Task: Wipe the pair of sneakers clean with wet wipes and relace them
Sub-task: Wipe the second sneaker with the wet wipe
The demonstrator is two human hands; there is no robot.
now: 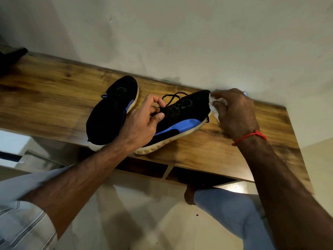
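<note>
While our left hand [144, 120] curls around the collar of the right-hand sneaker [180, 120], our right hand [234, 112] pinches a white wipe [212, 103] against its toe. This sneaker lies between both hands on the wooden tabletop [54, 98], its long axis running from the near edge to the wall, toe far right. Beside it, the other sneaker [110, 112] points away. Both forearms reach forward.
</note>
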